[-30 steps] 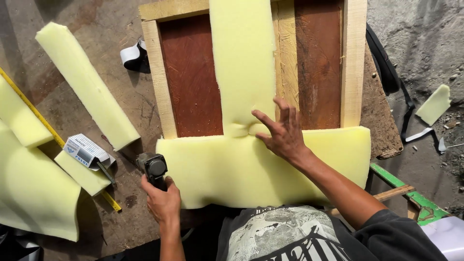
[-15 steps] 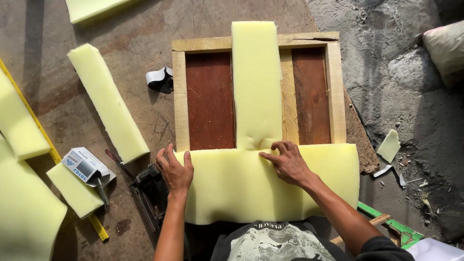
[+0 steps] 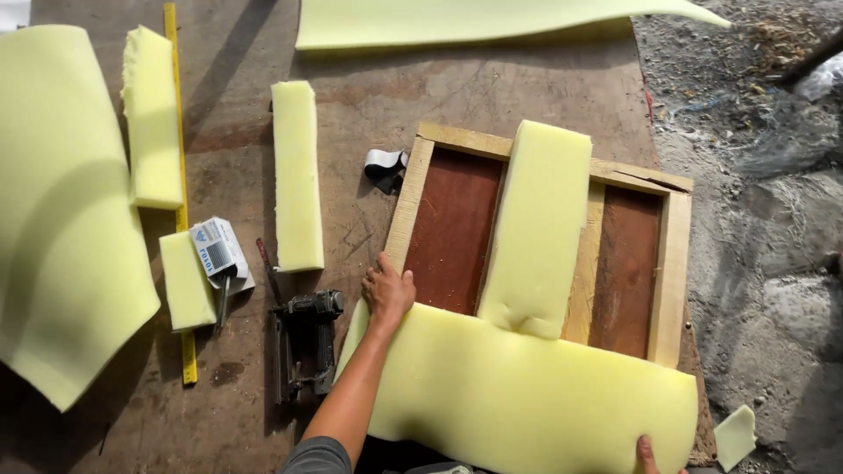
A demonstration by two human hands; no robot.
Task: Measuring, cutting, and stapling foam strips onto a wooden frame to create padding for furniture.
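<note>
The left hand [image 3: 388,290] lies flat, fingers together, on the upper left corner of the wide foam sheet [image 3: 527,395], where that corner meets the left rail of the wooden frame [image 3: 672,263]. It presses rather than grips. The right hand [image 3: 648,455] shows only as a fingertip or two at the sheet's lower right edge, touching the foam; how its fingers stand cannot be told.

The sheet lies across the near end of the frame, covering its bottom rail and reaching past both side rails. A narrower foam strip [image 3: 536,233] runs upright along the frame's middle bar, from the far rail down to the sheet's upper edge, which it touches. Red-brown panels show on either side of it.

The frame sits on a brown board [image 3: 351,158] on the ground. Just left of the left hand a dark staple gun [image 3: 303,342] lies on the board. Farther left are a foam bar [image 3: 296,175], a small box [image 3: 218,250] lying on a short foam block [image 3: 186,281], a yellow ruler [image 3: 180,193], another foam piece [image 3: 151,114], and a big foam slab [image 3: 61,219] at the left edge. A tape roll [image 3: 385,167] lies by the frame's far left corner. A long foam sheet [image 3: 474,22] lies along the far edge. A foam scrap [image 3: 733,434] rests on the ground at right.
</note>
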